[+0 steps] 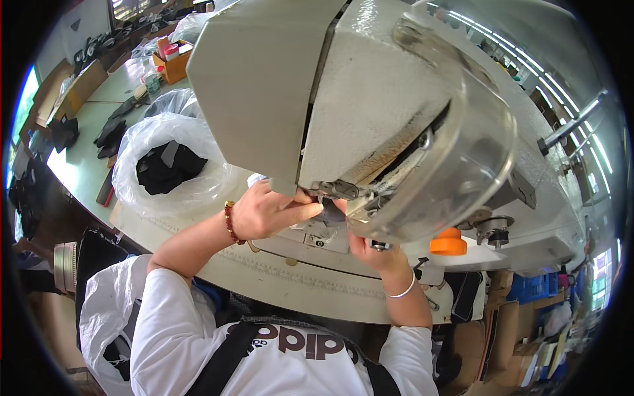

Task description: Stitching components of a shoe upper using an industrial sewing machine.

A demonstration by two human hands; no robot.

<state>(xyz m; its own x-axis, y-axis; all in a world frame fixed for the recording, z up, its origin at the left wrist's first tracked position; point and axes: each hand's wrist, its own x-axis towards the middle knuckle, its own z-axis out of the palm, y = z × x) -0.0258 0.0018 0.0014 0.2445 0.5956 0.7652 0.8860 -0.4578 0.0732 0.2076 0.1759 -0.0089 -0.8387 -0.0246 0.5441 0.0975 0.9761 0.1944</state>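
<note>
A large pale sewing machine (264, 86) stands in front of me, its head hiding part of the work. Under its needle area sits a small dark piece of cloth (332, 212). From the left, my left hand (263, 212) pinches this piece, thumb and fingers pressed together at its edge. On the other side my right hand (370, 251) is closed, with a fingertip showing at the cloth's right edge. The machine head and its clear plastic guard (485, 165) cover most of the right fingers. Below the cloth lies a metal plate (321, 242) in the bed.
At left an open clear plastic bag (132, 168) holds black cloth pieces (168, 168). Farther back are dark pieces on the table (86, 115) and a small orange box (173, 66). An orange cap (449, 242) hangs at the machine's right; cardboard boxes (502, 336) stand below.
</note>
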